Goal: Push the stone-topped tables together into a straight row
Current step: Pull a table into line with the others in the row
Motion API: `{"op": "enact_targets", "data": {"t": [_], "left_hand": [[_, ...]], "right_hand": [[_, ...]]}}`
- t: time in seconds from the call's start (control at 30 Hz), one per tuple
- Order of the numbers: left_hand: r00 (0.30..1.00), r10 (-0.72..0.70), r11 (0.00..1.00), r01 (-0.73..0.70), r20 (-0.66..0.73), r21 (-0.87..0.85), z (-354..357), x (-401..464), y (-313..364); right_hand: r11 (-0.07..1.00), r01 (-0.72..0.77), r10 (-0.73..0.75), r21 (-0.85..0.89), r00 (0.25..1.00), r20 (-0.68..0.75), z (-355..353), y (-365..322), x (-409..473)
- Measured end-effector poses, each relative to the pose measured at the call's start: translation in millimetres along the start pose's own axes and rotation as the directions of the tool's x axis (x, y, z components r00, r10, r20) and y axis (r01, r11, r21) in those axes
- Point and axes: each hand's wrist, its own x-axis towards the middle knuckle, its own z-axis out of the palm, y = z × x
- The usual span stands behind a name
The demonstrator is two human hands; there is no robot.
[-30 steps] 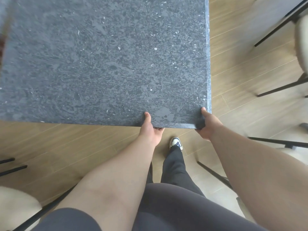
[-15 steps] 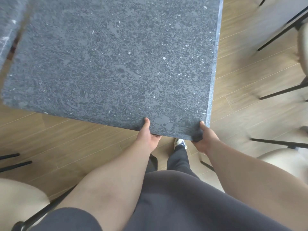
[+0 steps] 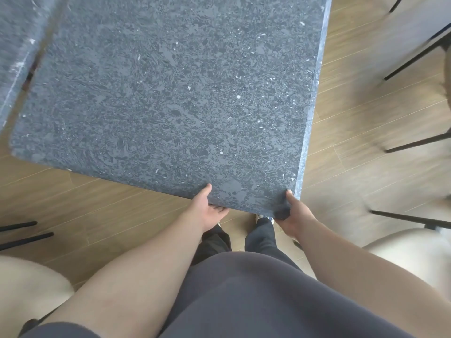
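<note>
Dining area, likely café or restaurant. Evidence: two dark speckled stone tabletops, near one [image 3: 170,98] and second [image 3: 17,45] at upper left, narrow gap between; cream upholstered chairs on thin black metal legs at lower left [image 3: 26,291] and right [image 3: 412,250]; wood-plank floor [image 3: 353,132].

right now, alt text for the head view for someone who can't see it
Both hands grip the near edge of a dark stone-topped table, left hand mid-edge, right hand at the corner. A second stone table sits at upper left with a narrow gap between them, on a wood floor.
</note>
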Motion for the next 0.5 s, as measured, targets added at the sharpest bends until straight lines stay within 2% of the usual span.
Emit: {"op": "enact_targets", "data": {"t": [0.07, 0.17, 0.23, 0.27, 0.37, 0.5], "left_hand": [[0.999, -0.007, 0.998, 0.01, -0.048, 0.055, 3, -7, 4], [0.995, -0.001, 0.989, 0.016, -0.1, 0.148, 4, -19, 8], [0.99, 0.032, 0.981, -0.006, -0.136, 0.193, 3, -27, 9], [0.987, 0.058, 0.98, -0.027, -0.149, 0.198, 3, -31, 8], [0.968, 0.204, 0.964, -0.172, -0.147, 0.202, 9, -51, 6], [0.908, 0.413, 0.899, -0.393, -0.077, 0.194, 19, -81, 3]], "right_hand": [[0.998, -0.035, 0.034, -0.06, 0.999, -0.02, -7, -4, 1], [0.969, -0.052, 0.042, -0.243, 0.998, -0.048, -15, -16, -3], [0.913, 0.048, -0.07, -0.406, 0.997, -0.039, -16, -32, -1], [0.904, 0.045, -0.063, -0.425, 0.998, -0.027, -17, -42, -4], [0.785, 0.104, -0.095, -0.611, 0.994, 0.048, -12, -74, -16], [0.683, 0.226, -0.142, -0.694, 0.974, 0.177, -4, -106, -36]]}}
